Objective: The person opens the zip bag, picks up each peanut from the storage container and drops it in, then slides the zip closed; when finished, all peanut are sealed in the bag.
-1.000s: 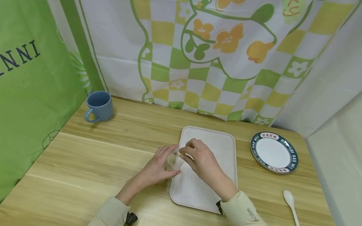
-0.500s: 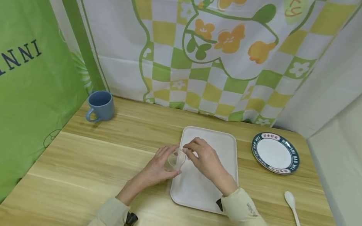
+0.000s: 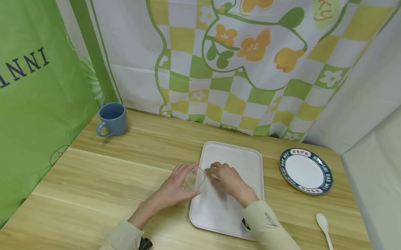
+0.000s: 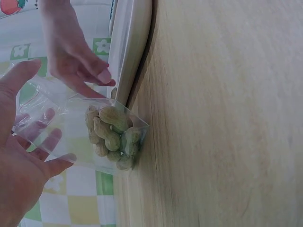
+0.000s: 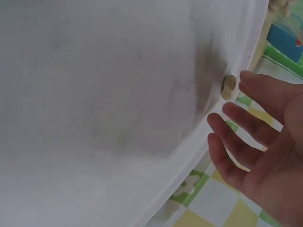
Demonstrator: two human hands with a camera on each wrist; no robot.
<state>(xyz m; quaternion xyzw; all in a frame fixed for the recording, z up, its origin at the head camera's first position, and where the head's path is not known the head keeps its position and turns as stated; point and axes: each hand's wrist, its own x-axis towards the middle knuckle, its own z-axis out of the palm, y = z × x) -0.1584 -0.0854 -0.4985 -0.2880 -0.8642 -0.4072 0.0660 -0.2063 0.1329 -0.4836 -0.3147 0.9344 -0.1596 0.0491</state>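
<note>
My left hand point(image 3: 175, 184) grips a clear plastic bag point(image 4: 75, 118) by its upper part, with the thumb on one side and the fingers round the other. Several peanuts in their shells point(image 4: 111, 132) lie at the bottom of the bag, which stands on the table against the left side of a white tray point(image 3: 223, 215). Over the tray's left part is my right hand point(image 3: 231, 180), its fingers loosely bent and spread. One peanut point(image 5: 228, 87) lies on the tray near its rim, right beside the right thumb and index fingertips.
A blue mug point(image 3: 113, 118) stands at the back left of the wooden table point(image 3: 104, 197). Right of the tray are a plate with a dark patterned rim point(image 3: 306, 171) and a white spoon point(image 3: 330, 247). Curtains and fabric walls enclose the back and sides.
My right hand has moved from the bag's mouth rightward and down to the tray, bringing a peanut out and letting it go there. The left hand keeps holding the bag in place.
</note>
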